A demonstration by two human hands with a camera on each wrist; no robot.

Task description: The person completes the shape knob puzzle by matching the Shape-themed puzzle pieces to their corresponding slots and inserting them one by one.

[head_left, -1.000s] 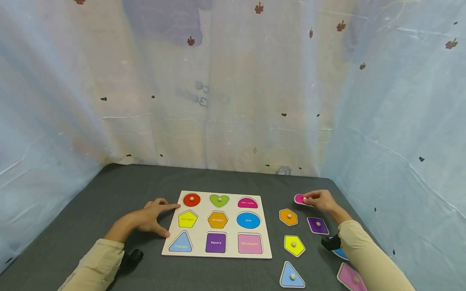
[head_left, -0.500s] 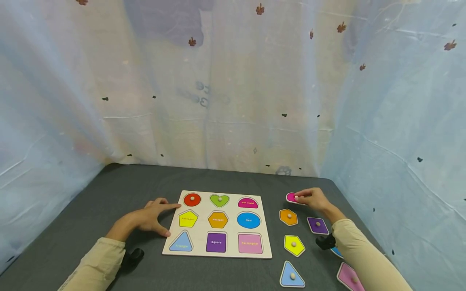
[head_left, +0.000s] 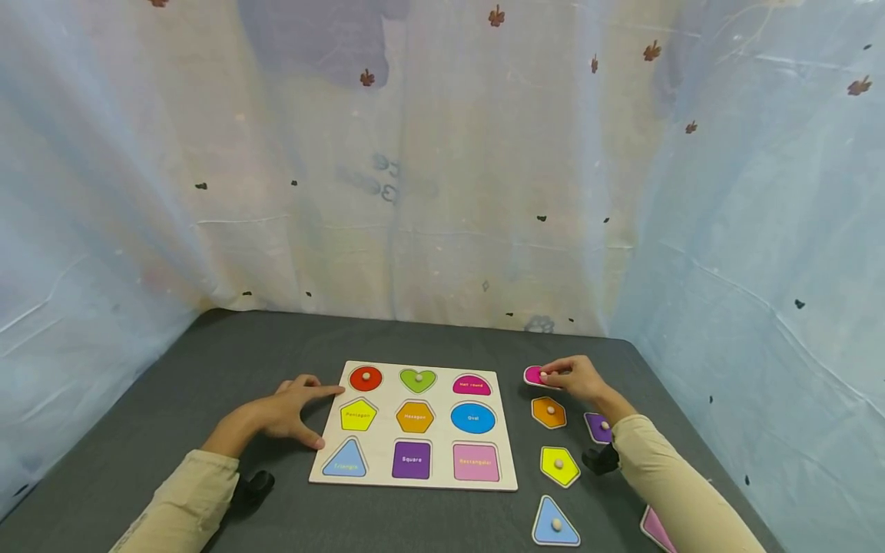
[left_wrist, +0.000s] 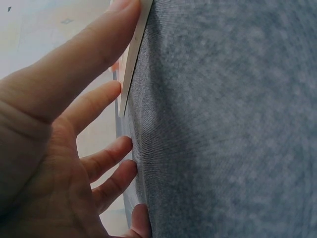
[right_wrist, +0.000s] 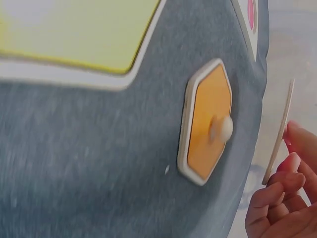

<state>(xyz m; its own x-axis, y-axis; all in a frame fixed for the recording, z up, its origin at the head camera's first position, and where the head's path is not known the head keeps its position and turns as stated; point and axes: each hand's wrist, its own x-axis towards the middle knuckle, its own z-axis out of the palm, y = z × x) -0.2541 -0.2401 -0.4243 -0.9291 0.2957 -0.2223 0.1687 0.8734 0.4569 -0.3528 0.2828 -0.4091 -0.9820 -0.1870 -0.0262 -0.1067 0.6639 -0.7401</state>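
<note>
Head view: closest on the dark table (head_left: 429, 526) lies a blue triangle (head_left: 548, 531) with a little knob. A light pink piece (head_left: 655, 528) is partly hidden by the right sleeve (head_left: 691, 491). Farther on are a yellow piece (head_left: 551, 459), a purple piece (head_left: 594, 423) and an orange piece (head_left: 541, 409), all lying flat. To their left is the white board (head_left: 386, 432).

The left hand (head_left: 286, 411) has a wide grip, fingers spread, with its thumb and pointing finger just touching the board's left edge. A red circle (head_left: 356, 380) and a green heart (head_left: 409, 376), both with knobs, sit in the board's far row.

Just past the orange piece, to the right of the board, the right hand (head_left: 579, 377) has a tight grip: it pinches a bright pink piece (head_left: 531, 375) by its knob. Right wrist view shows this piece held up off the table. At the very back hangs a pale sheet (head_left: 456, 192).
</note>
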